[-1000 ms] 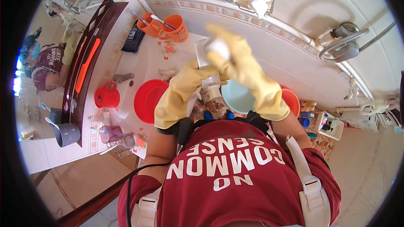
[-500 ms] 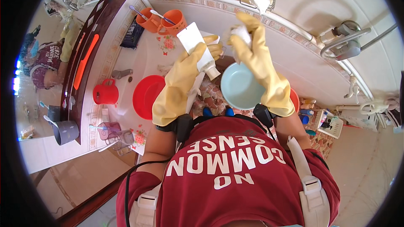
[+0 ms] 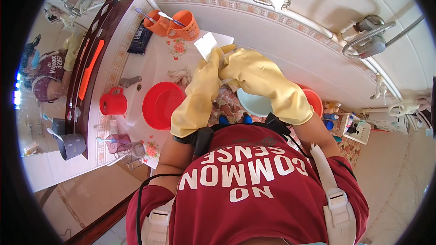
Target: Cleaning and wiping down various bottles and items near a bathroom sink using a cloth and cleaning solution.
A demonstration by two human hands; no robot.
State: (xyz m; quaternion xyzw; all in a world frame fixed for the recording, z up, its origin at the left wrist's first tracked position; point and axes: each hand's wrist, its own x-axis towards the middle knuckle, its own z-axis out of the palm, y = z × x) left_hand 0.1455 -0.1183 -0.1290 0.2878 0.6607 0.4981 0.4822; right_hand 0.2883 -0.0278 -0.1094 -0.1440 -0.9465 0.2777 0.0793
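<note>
Both my hands wear yellow rubber gloves and meet over the far right edge of the washbasin. My left hand (image 3: 208, 73) is closed round a white squeeze tube (image 3: 207, 45), whose flat end sticks out beyond the fingers. My right hand (image 3: 238, 63) is pressed against the tube's lower part, its fingers curled in by the left hand. The tube's cap end and the white crumpled cloth in my right hand are hidden behind the gloves. Below my right forearm a pale blue basin (image 3: 254, 103) is partly covered.
On the white washbasin (image 3: 154, 63) are a red bowl (image 3: 156, 109), a red mug (image 3: 113, 102), two orange cups (image 3: 185, 25) with toothbrushes and a dark packet (image 3: 140, 37). A grey faucet (image 3: 130, 81) stands at left. A shower mixer (image 3: 372, 41) juts from the right wall.
My right hand has moved left and down from the wall side onto the tube. The tube has tilted, its cap end now covered. My left hand stays closed on it.
</note>
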